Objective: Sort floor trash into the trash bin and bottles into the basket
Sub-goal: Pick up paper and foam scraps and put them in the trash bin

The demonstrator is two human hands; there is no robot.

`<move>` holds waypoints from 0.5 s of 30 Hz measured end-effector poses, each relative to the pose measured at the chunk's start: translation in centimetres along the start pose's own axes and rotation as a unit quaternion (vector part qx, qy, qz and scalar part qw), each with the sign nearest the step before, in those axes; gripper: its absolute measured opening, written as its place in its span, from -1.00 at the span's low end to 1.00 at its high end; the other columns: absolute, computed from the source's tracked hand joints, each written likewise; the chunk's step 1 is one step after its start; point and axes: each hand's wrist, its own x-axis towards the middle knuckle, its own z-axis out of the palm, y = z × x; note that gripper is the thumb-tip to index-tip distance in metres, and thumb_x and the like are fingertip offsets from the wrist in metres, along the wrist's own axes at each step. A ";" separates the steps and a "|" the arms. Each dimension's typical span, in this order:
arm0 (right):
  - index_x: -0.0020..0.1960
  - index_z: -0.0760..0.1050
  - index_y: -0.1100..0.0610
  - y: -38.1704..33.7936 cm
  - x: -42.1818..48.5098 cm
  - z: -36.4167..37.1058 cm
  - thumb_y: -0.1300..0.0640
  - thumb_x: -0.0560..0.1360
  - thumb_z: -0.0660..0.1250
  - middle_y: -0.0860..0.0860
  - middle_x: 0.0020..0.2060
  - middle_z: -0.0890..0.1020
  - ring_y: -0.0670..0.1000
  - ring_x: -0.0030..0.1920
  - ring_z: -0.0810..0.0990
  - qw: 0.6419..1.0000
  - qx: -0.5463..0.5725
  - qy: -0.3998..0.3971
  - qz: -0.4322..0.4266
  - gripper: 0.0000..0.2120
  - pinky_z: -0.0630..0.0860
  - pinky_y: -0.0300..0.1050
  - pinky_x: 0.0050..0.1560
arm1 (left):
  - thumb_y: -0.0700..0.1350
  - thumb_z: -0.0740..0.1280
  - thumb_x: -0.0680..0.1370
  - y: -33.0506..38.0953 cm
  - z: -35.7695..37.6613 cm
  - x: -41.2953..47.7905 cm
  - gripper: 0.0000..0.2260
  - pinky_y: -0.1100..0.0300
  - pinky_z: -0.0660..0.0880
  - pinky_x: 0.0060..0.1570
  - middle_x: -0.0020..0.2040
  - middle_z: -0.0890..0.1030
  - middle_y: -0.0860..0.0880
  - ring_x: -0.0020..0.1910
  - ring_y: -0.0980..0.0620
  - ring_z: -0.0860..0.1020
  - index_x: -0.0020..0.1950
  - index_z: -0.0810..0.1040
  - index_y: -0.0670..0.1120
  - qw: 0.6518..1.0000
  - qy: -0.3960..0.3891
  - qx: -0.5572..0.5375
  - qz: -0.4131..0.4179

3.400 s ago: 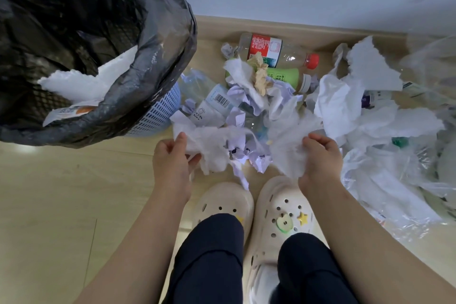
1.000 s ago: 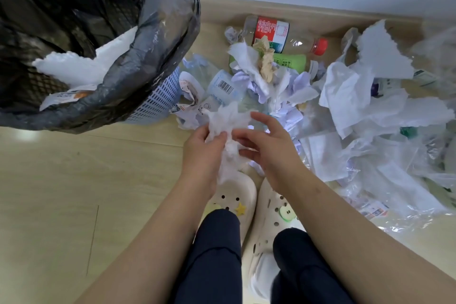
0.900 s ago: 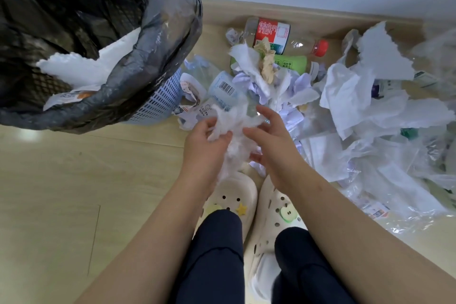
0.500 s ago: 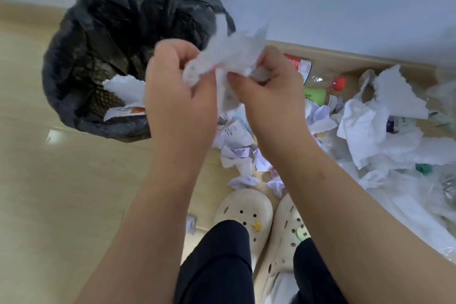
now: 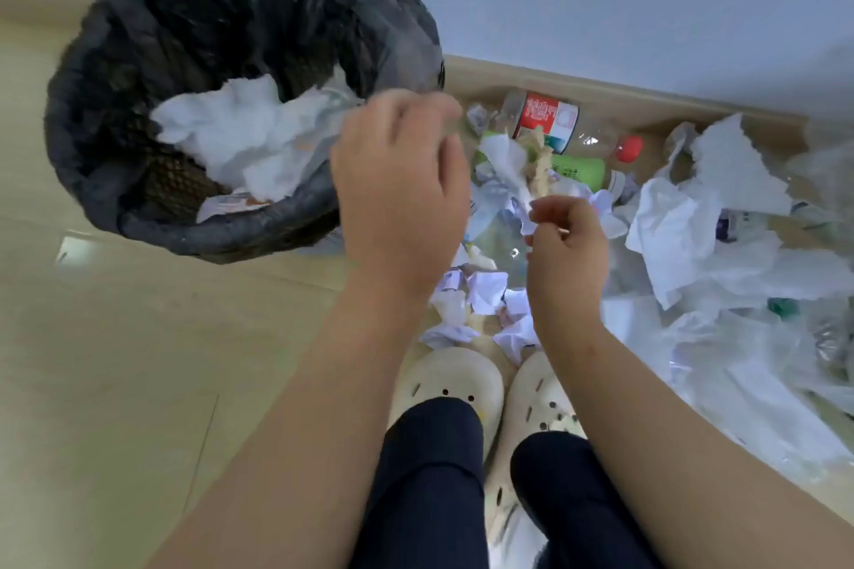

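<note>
The trash bin (image 5: 185, 240), lined with a black bag, stands at the upper left with crumpled white tissue (image 5: 249, 139) lying inside. My left hand (image 5: 397, 185) hovers at the bin's right rim, blurred, fingers loosely spread and empty. My right hand (image 5: 568, 245) hangs lower over the floor litter, fingers half curled with nothing in them. A clear bottle with a red label (image 5: 554, 120) and red cap lies by the skirting board. A green bottle (image 5: 577, 170) lies just in front of it, partly under paper.
Crumpled paper scraps (image 5: 480, 300) lie just ahead of my cream clogs (image 5: 453, 379). White paper sheets and clear plastic bags (image 5: 684, 236) cover the floor to the right. The wall and skirting board (image 5: 647, 99) close off the far side.
Both hands lifted a wad of white tissue from the floor up to the bin. The wad now lies in the bin, and the hands have parted, the right one dropping lower.
</note>
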 end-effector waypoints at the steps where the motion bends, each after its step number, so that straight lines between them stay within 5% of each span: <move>1: -0.13 0.45 0.01 1.2 0.0 -0.6 0.38 0.48 0.08 -0.16 -0.23 0.54 -0.17 -0.33 0.44 1.000 -0.021 0.003 0.020 -0.70 0.39 -0.34 -0.29 | -0.28 0.28 0.45 0.6 1.0 -1.2 -0.86 0.18 0.35 -0.06 -0.11 0.58 -0.16 -0.10 -0.11 0.48 -0.09 0.63 -0.19 0.999 -0.029 -0.020 0.037; 3: -0.04 0.46 0.05 3.2 0.0 -1.7 0.35 0.50 0.11 -0.10 -0.15 0.55 -0.18 -0.28 0.46 0.997 -0.061 -0.003 0.048 -0.74 0.35 -0.49 -0.34 | -0.32 0.28 0.42 0.8 2.6 -3.4 -0.84 0.16 0.36 -0.11 -0.14 0.59 -0.14 -0.14 -0.09 0.46 -0.14 0.64 -0.18 0.994 -0.075 -0.039 0.069; 5: 0.05 0.49 0.07 5.0 0.0 -2.6 0.32 0.52 0.12 -0.06 -0.06 0.57 -0.09 -0.18 0.48 0.993 -0.102 -0.016 0.064 -0.75 0.38 -0.36 -0.19 | -0.28 0.23 0.46 -0.4 3.9 -5.3 -0.82 0.18 0.37 -0.09 -0.09 0.58 -0.13 -0.09 -0.09 0.47 -0.09 0.63 -0.17 0.987 -0.152 -0.045 0.034; 8: 0.14 0.49 0.09 7.5 -0.4 -3.9 0.27 0.53 0.14 0.01 -0.02 0.56 0.01 -0.09 0.49 0.977 -0.194 -0.059 0.065 -0.74 0.37 -0.17 -0.13 | -0.24 0.20 0.54 -3.2 5.7 -8.3 -0.78 0.16 0.37 0.10 0.15 0.45 -0.10 0.14 -0.09 0.44 0.11 0.57 -0.11 0.932 -0.299 -0.012 -0.206; 12: 0.19 0.51 0.13 10.5 -1.6 -5.4 0.26 0.52 0.23 0.07 0.07 0.55 0.12 0.14 0.43 0.931 -0.350 -0.105 -0.006 -0.74 0.34 -0.08 0.14 | -0.29 0.22 0.51 -5.0 5.2 -12.6 -0.76 0.32 0.25 -0.06 0.13 0.40 -0.06 0.02 0.03 0.42 0.12 0.53 -0.08 0.900 -0.176 -0.032 -0.397; 15: 0.23 0.50 0.14 11.3 -1.8 -5.8 0.25 0.51 0.24 0.09 0.18 0.52 0.14 0.22 0.38 0.907 -0.403 -0.120 -0.035 -0.70 0.24 -0.10 0.20 | -0.27 0.22 0.50 -7.5 3.8 -15.3 -0.69 0.13 0.33 0.06 0.21 0.40 -0.16 0.10 -0.13 0.45 0.22 0.49 -0.09 0.852 -0.102 0.046 -0.511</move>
